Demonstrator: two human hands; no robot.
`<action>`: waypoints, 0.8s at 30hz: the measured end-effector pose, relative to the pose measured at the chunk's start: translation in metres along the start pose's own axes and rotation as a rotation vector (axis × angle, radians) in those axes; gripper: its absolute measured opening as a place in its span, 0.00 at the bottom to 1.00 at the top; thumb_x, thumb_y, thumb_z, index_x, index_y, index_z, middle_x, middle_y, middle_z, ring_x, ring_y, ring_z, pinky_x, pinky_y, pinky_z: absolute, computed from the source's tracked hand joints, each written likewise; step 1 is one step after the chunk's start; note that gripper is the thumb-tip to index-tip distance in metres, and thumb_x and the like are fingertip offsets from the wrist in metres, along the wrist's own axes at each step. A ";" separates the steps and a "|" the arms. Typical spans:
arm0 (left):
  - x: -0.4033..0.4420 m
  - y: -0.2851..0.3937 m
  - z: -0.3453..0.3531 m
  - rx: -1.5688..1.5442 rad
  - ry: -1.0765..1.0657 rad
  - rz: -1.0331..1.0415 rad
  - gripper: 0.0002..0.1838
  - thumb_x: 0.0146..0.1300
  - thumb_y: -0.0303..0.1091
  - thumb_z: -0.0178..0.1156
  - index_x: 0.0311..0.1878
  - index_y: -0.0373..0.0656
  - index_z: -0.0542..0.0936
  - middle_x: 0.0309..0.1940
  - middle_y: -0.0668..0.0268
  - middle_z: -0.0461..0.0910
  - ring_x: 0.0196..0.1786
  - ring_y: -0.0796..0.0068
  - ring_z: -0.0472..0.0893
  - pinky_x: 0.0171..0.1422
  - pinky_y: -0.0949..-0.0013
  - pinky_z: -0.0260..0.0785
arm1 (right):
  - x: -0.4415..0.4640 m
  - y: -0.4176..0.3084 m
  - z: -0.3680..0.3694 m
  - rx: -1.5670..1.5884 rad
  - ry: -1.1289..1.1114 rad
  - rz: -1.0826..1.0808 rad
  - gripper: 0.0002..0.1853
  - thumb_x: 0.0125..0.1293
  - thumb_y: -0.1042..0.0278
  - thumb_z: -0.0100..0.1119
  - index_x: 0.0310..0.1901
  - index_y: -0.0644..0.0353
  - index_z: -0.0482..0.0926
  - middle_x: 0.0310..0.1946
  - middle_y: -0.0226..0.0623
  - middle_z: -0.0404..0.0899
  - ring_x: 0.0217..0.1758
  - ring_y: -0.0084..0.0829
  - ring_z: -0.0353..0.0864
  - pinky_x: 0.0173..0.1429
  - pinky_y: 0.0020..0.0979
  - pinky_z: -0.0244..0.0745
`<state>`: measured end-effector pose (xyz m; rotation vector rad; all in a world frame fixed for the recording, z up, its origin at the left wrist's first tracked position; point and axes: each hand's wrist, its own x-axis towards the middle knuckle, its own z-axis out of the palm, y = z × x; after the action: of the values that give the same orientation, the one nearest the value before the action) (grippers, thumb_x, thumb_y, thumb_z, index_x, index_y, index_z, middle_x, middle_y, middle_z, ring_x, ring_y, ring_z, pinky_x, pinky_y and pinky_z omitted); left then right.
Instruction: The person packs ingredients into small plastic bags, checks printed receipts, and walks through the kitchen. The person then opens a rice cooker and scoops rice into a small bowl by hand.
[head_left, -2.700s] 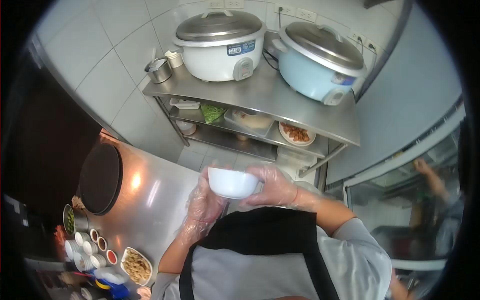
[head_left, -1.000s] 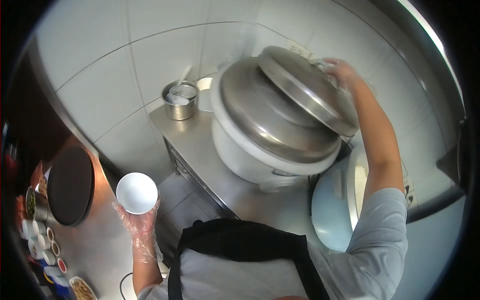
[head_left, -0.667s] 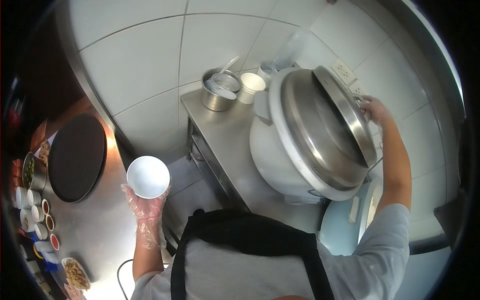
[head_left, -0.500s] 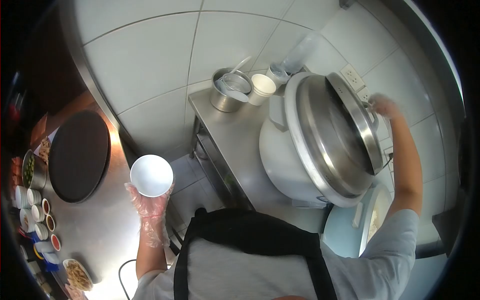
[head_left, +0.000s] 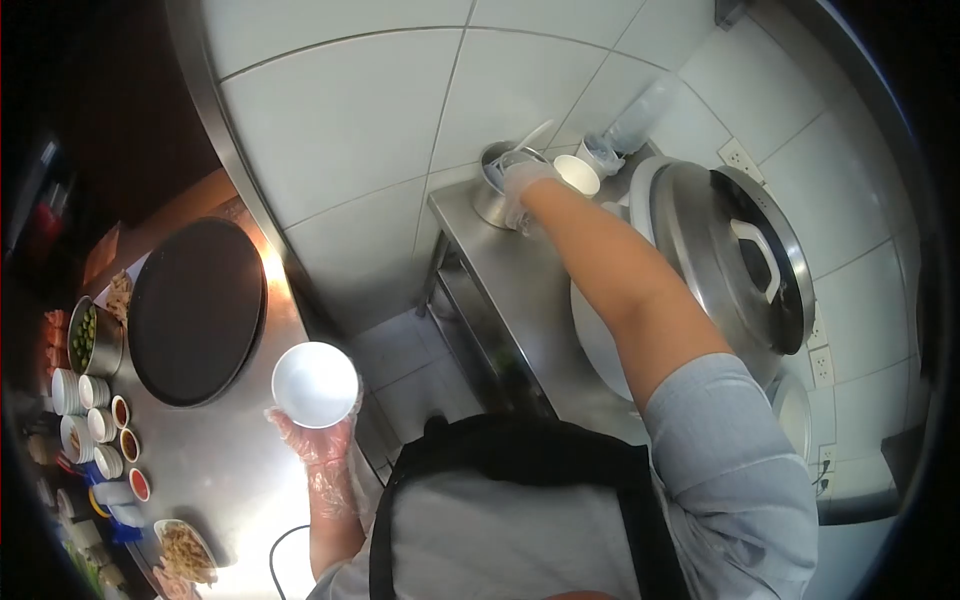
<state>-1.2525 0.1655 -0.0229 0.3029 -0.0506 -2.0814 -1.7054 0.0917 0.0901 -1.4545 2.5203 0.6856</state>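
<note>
My left hand (head_left: 322,440), in a clear plastic glove, is closed around a white bowl (head_left: 315,384). The bowl's inside faces up and looks bare. My right hand (head_left: 525,188), also gloved, reaches into a small steel pot (head_left: 492,205) at the back of the steel counter. A pale handle (head_left: 535,135) sticks out of that pot. Its fingers are mostly hidden by the hand itself and the pot, so their grip does not show. Right beside it stands a white paper cup (head_left: 577,176).
A large cooker (head_left: 600,330) with a steel lid (head_left: 705,225) fills the right. Behind are a wrapped cup (head_left: 600,155) and a clear plastic bag (head_left: 642,115). On the left steel table (head_left: 235,470) lie a round black tray (head_left: 197,312), small sauce cups (head_left: 139,484) and a food dish (head_left: 187,550).
My right hand has left the lid handle of the large cooker and moved left across to the small steel pot. My left hand still holds the bowl. The view has shifted slightly.
</note>
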 end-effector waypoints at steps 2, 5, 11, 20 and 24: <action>-0.004 0.005 -0.003 -0.017 0.003 0.022 0.46 0.41 0.59 0.72 0.63 0.50 0.67 0.61 0.61 0.68 0.63 0.52 0.66 0.62 0.42 0.63 | 0.012 0.009 -0.002 0.007 -0.039 -0.066 0.17 0.48 0.62 0.60 0.41 0.58 0.84 0.41 0.43 0.83 0.43 0.42 0.83 0.46 0.38 0.77; 0.001 0.014 0.003 -0.011 0.000 0.048 0.46 0.41 0.59 0.72 0.63 0.50 0.67 0.62 0.60 0.67 0.63 0.52 0.66 0.62 0.41 0.63 | 0.008 0.018 -0.049 -0.460 -0.081 -0.210 0.16 0.51 0.63 0.58 0.40 0.59 0.84 0.41 0.43 0.83 0.43 0.41 0.83 0.43 0.39 0.78; 0.005 0.010 0.019 -0.092 -0.098 0.009 0.45 0.40 0.55 0.74 0.62 0.51 0.69 0.62 0.63 0.68 0.65 0.53 0.65 0.65 0.40 0.60 | -0.021 0.049 -0.107 -0.306 0.128 -0.131 0.13 0.52 0.64 0.59 0.38 0.59 0.84 0.40 0.42 0.83 0.42 0.40 0.83 0.41 0.40 0.79; -0.021 -0.014 0.089 -0.109 -0.277 -0.274 0.43 0.38 0.43 0.77 0.61 0.49 0.70 0.62 0.60 0.68 0.65 0.49 0.64 0.65 0.36 0.57 | -0.156 0.070 -0.121 0.061 0.680 0.048 0.10 0.53 0.70 0.52 0.32 0.59 0.84 0.33 0.47 0.82 0.36 0.44 0.83 0.39 0.42 0.78; -0.039 -0.018 0.123 -0.038 -0.293 -0.392 0.51 0.32 0.46 0.79 0.64 0.51 0.66 0.64 0.59 0.64 0.66 0.52 0.63 0.66 0.34 0.55 | -0.372 0.154 -0.202 -0.144 0.657 0.125 0.11 0.58 0.65 0.50 0.33 0.63 0.78 0.33 0.47 0.79 0.37 0.46 0.79 0.42 0.42 0.75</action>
<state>-1.2780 0.1969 0.1007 -0.0228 -0.1368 -2.4994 -1.6247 0.3549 0.4470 -1.8209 3.1200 0.4623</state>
